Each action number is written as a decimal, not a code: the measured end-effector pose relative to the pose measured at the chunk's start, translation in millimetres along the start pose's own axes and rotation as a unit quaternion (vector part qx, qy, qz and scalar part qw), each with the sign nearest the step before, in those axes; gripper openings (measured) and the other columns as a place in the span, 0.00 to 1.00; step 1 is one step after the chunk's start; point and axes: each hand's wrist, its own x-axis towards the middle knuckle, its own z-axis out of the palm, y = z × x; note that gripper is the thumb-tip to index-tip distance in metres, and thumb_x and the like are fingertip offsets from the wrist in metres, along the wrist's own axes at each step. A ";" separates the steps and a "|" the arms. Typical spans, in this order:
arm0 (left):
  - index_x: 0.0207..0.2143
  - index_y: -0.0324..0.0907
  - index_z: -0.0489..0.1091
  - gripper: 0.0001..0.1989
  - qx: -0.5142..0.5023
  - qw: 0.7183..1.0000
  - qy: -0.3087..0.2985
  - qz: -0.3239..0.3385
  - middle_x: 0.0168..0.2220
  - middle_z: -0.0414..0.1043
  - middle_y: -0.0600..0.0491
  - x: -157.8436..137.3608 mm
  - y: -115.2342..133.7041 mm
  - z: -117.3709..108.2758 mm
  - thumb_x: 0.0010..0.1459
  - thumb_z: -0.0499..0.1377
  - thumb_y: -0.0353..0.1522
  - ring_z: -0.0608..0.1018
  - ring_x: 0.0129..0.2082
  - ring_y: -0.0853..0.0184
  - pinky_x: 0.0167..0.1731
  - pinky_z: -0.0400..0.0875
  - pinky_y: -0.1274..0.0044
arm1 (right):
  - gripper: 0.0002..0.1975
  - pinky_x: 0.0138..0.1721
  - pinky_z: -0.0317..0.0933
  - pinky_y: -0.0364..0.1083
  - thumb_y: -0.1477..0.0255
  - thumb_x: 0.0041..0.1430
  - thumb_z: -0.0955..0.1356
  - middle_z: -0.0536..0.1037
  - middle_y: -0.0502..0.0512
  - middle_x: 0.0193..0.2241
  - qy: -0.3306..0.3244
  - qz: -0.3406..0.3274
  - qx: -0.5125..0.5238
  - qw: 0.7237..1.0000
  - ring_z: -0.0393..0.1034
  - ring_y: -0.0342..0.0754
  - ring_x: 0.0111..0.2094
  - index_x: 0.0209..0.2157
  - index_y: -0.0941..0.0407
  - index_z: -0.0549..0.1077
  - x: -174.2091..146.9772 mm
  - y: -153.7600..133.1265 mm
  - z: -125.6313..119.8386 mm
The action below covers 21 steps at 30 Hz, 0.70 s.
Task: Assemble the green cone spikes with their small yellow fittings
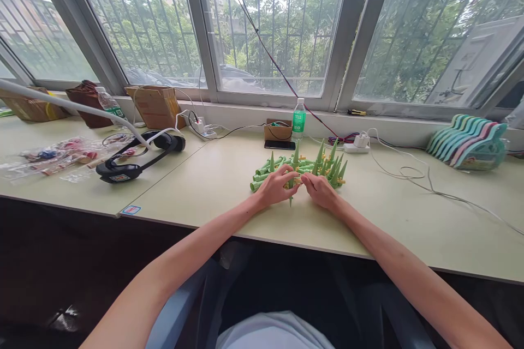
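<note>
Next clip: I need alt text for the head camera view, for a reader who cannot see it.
A person's left hand and right hand meet over a pile of green cone-shaped plastic pieces on a pale desk below barred windows. A green bottle, a phone and a black headset lie farther off.

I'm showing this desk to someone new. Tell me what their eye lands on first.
First, the heap of green cone-shaped pieces at the middle of the pale table, where the left hand and right hand meet on one small piece. Behind it a green-labelled bottle stands by the barred windows. A black headset lies to the left, and stacked pastel plastic pieces sit far right.
</note>
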 end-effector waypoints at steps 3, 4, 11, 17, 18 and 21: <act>0.40 0.40 0.72 0.07 -0.002 1.000 0.004 -0.009 0.41 0.70 0.49 0.1 0.2 0.1 0.60 0.60 0.33 0.67 0.21 0.78 0.22 0.67 0.81 | 0.16 0.24 0.49 0.43 0.59 0.70 0.57 0.62 0.44 0.16 -0.009 0.014 0.029 0.999 0.53 0.43 0.17 0.32 0.53 0.62 -1.0 -3.0 -2.8; 0.40 0.40 0.72 0.07 -0.002 1.000 0.004 -0.012 0.41 0.71 0.49 0.1 0.2 0.1 0.60 0.60 0.33 0.67 0.21 0.78 0.22 0.67 0.81 | 0.14 0.24 0.49 0.42 0.59 0.70 0.58 0.62 0.43 0.15 -0.015 0.017 0.037 0.999 0.52 0.43 0.17 0.35 0.53 0.63 -1.5 -3.7 -3.5; 0.40 0.40 0.72 0.07 -0.005 1.000 0.006 -0.007 0.41 0.70 0.49 0.1 -0.2 0.4 0.60 0.60 0.33 0.67 0.20 0.78 0.22 0.67 0.81 | 0.11 0.24 0.49 0.42 0.61 0.69 0.60 0.64 0.42 0.15 -0.025 0.005 0.047 0.999 0.51 0.42 0.16 0.37 0.54 0.62 -2.6 -3.3 -3.3; 0.40 0.40 0.72 0.07 -0.002 1.000 0.004 -0.005 0.41 0.70 0.49 0.1 0.1 0.6 0.60 0.60 0.33 0.66 0.20 0.79 0.22 0.66 0.81 | 0.14 0.25 0.50 0.42 0.62 0.70 0.58 0.64 0.45 0.16 -0.014 -0.005 0.035 0.999 0.53 0.42 0.18 0.31 0.54 0.63 -1.2 -0.3 -1.2; 0.40 0.40 0.72 0.07 -0.001 1.000 0.001 -0.006 0.41 0.70 0.49 0.1 0.3 0.5 0.60 0.60 0.33 0.66 0.20 0.78 0.22 0.66 0.81 | 0.16 0.25 0.50 0.43 0.62 0.70 0.57 0.64 0.46 0.17 -0.009 -0.007 0.030 0.999 0.54 0.43 0.18 0.30 0.54 0.63 -1.0 0.6 -0.5; 0.40 0.40 0.72 0.07 -0.002 1.000 -0.005 -0.005 0.41 0.70 0.49 0.0 0.5 0.3 0.60 0.60 0.33 0.66 0.21 0.78 0.22 0.66 0.81 | 0.19 0.26 0.51 0.43 0.62 0.71 0.55 0.65 0.48 0.18 -0.004 -0.009 0.024 1.000 0.56 0.43 0.19 0.28 0.54 0.64 -0.4 2.4 0.9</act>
